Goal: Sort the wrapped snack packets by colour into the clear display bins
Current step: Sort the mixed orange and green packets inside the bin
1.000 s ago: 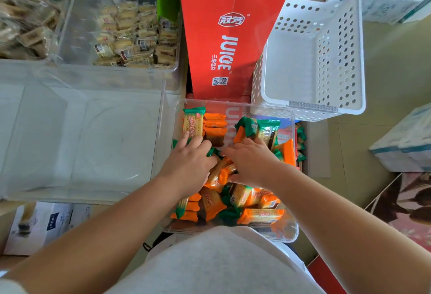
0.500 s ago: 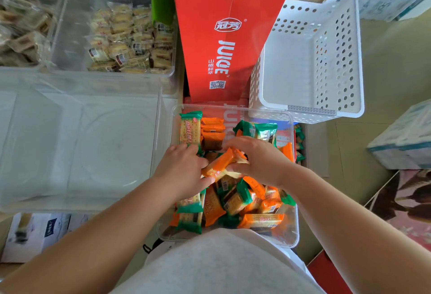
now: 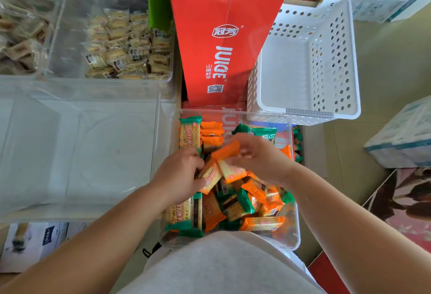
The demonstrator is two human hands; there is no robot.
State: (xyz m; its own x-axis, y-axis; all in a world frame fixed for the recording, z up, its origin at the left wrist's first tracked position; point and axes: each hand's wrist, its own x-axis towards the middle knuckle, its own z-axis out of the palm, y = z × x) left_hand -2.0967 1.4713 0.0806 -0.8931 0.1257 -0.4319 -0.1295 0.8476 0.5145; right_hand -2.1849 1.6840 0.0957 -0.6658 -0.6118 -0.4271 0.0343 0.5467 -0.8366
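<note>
Orange packets (image 3: pixel 227 151) are clamped in the curled fingers of a person's right hand (image 3: pixel 261 158) over a small clear bin (image 3: pixel 289 237) of mixed orange and green packets (image 3: pixel 238 205) at 6 o'clock. Just beside it, the left hand (image 3: pixel 180 174) pinches a single orange packet (image 3: pixel 211 176). A large clear bin (image 3: pixel 81 153) sits at 9 o'clock, a red juice carton (image 3: pixel 224 48) at 12 and a white basket (image 3: pixel 303 65) at 2.

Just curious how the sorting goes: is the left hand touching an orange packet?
Touching. The head view shows the left hand pinching an orange packet between thumb and fingers.
</note>
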